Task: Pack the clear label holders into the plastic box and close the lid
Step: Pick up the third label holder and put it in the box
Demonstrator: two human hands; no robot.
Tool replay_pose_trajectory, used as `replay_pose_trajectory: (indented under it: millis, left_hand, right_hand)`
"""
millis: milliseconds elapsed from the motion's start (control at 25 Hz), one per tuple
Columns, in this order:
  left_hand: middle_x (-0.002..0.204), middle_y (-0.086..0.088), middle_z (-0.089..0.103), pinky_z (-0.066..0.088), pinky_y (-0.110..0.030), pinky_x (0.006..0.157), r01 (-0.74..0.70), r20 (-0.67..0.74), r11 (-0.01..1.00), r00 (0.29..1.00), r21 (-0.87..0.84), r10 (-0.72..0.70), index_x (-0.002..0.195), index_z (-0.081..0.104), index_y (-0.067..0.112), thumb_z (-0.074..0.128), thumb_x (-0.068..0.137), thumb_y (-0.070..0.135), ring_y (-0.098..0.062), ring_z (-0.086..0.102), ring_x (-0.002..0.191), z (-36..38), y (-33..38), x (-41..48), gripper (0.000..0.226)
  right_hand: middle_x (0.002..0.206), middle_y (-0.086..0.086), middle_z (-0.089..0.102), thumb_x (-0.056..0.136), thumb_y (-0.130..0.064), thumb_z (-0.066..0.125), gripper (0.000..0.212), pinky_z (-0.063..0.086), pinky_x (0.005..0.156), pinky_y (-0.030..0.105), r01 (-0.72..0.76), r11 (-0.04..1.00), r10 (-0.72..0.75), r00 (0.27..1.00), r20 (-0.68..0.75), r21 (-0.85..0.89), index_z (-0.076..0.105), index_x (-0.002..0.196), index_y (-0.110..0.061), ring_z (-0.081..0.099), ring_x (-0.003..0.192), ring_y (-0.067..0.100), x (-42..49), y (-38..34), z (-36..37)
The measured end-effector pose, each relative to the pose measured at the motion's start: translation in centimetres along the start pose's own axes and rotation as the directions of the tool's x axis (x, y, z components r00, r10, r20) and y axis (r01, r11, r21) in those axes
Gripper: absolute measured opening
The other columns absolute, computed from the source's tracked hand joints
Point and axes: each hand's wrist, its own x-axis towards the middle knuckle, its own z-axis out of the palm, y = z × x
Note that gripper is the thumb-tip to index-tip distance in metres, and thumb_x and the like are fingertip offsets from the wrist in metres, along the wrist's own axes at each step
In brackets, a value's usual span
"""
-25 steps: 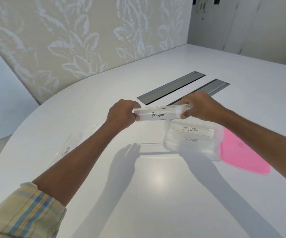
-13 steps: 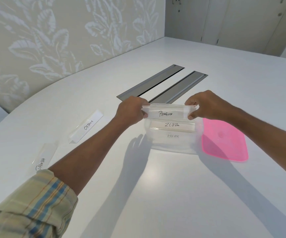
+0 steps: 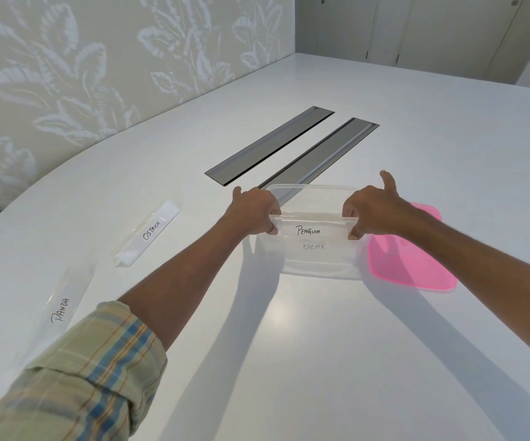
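Observation:
A clear plastic box (image 3: 317,187) stands on the white table. My left hand (image 3: 254,210) and my right hand (image 3: 372,211) each grip one end of the clear label holder marked PENGUIN (image 3: 310,229), which sits low inside the box at its near side. Another holder marked BEAR (image 3: 314,246) shows through the box wall below it. Two more holders lie on the table to the left: OSTRICH (image 3: 147,232) and PANDA (image 3: 63,305). The pink lid (image 3: 413,262) lies flat right of the box.
Two grey metal cable hatches (image 3: 270,144) are set into the table behind the box. A leaf-patterned wall runs along the left, and cabinet doors stand at the far end. The table edge curves at the far left.
Both hands have lowered the PENGUIN holder from above the box down into it, covering the ZEBRA holder. The camera view has shifted, bringing the OSTRICH and PANDA holders nearer the centre.

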Motion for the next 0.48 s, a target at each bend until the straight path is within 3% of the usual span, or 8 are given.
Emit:
replay_pose_trajectory:
  millis: [120,360,480]
  left_hand:
    - [0.121,0.01,0.074,0.028,-0.055,0.117,0.023,0.04,1.0,0.999,0.022,-0.023,0.119,0.077,0.029,0.088,0.081,0.03,-0.02,0.063,0.122,0.7,0.1,0.6,0.04]
    - [0.12,0.01,0.076,0.055,-0.036,0.091,0.096,0.131,0.993,0.988,-0.075,-0.086,0.117,0.078,0.033,0.087,0.08,0.024,-0.021,0.068,0.117,1.0,0.1,1.1,0.039]
    - [0.119,0.009,0.077,0.059,-0.039,0.095,0.101,0.17,0.993,0.981,-0.055,-0.09,0.116,0.079,0.033,0.092,0.074,0.025,-0.022,0.069,0.116,0.8,0.2,1.3,0.045]
  right_hand:
    - [0.104,-0.01,0.075,0.079,-0.035,0.087,0.039,-0.008,0.126,0.065,-0.008,0.999,0.009,1.0,0.025,-0.033,0.075,0.116,-0.026,0.069,0.114,0.018,0.1,-0.6,0.7]
    - [0.109,-0.009,0.077,0.086,-0.026,0.077,0.031,-0.01,0.125,0.066,0.024,0.997,-0.021,0.999,0.049,-0.079,0.075,0.117,-0.027,0.07,0.114,0.017,0.3,-1.0,1.3]
    - [0.103,-0.01,0.076,0.086,-0.023,0.075,0.027,-0.008,0.126,0.066,0.015,0.996,-0.011,0.999,0.053,-0.084,0.076,0.113,-0.026,0.068,0.104,0.018,0.6,-1.2,1.4]
